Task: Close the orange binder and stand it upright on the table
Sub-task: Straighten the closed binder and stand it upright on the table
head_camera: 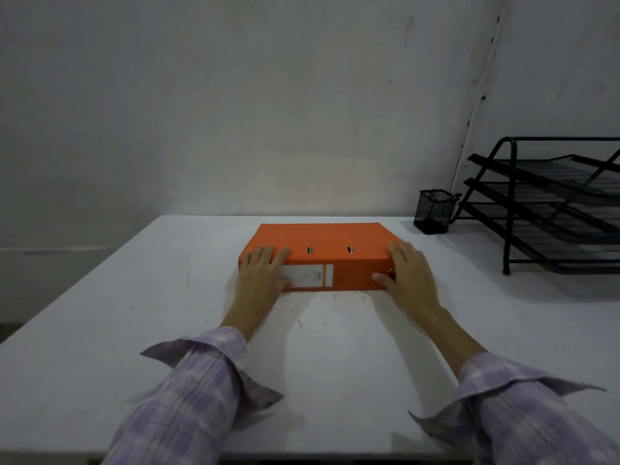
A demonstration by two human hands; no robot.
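Note:
The orange binder (322, 239) lies flat and closed on the white table (134, 313), its spine with a white label facing me. My left hand (263, 271) rests over the binder's near left corner, fingers on the top cover and thumb against the spine. My right hand (407, 270) covers the near right corner the same way, fingers on top and thumb pressed on the spine. Both hands grip the binder's ends.
A black mesh pen cup (432, 213) stands at the back right. Beside it, a black three-tier wire tray rack (553, 209) fills the right edge. A grey wall runs behind the table's far edge.

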